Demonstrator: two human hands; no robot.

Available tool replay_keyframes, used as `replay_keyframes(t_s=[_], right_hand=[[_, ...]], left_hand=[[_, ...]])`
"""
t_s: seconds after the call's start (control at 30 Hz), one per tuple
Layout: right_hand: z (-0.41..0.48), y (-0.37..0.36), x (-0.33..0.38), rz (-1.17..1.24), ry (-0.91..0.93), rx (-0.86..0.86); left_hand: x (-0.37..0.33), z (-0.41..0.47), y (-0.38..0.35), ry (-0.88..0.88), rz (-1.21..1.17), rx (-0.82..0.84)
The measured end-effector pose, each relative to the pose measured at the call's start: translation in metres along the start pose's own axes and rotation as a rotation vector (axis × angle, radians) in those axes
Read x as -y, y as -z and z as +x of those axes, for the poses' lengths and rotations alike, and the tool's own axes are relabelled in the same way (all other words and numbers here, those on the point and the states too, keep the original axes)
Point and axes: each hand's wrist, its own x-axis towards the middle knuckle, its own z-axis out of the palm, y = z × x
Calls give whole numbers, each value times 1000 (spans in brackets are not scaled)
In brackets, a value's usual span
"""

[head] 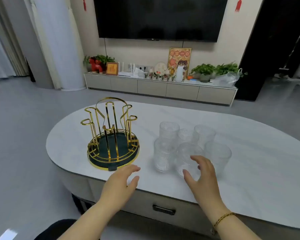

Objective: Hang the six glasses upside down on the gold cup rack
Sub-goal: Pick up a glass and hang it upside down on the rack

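A gold wire cup rack (111,134) with a dark green round base stands on the left part of the white oval table (249,153); no glass hangs on it. Several clear ribbed glasses (169,130) stand upright in a cluster to its right. My right hand (200,172) is spread open just in front of the nearest glass (187,153), fingers close to it, not closed around it. Over the table's front edge hovers my left hand (124,181), open, just below the rack's base, holding nothing.
The table's front edge runs beneath my wrists, with a drawer handle (164,209) below. Grey floor surrounds the table. Behind it stand a low TV cabinet (159,87) with plants and ornaments, and a wall-mounted TV (159,18).
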Motion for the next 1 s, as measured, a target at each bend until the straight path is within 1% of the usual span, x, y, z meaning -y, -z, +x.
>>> replay_keyframes(t_s=[0.07, 0.1, 0.23, 0.3, 0.43, 0.53, 0.67, 1.0], right_hand=[[-1, -6, -8, 35, -19, -113], [-2, -10, -14, 48, -42, -135], [3, -22, -33, 172, -183, -143], [12, -26, -38, 214, -211, -159], [24, -35, -47, 299, -265, -139], [31, -42, -50, 318, -248, -129], [38, -50, -52, 294, -300, -177], [40, -49, -48, 250, -312, -200]], left_hand=[[5, 5, -11, -31, 93, 56], [10, 7, -18, -38, 125, 78], [25, 19, -40, -15, 253, 174], [31, 24, -48, -12, 300, 195], [37, 30, -61, -12, 475, 247], [40, 33, -63, -3, 511, 264], [39, 34, -62, -4, 534, 272], [37, 34, -60, 18, 516, 315]])
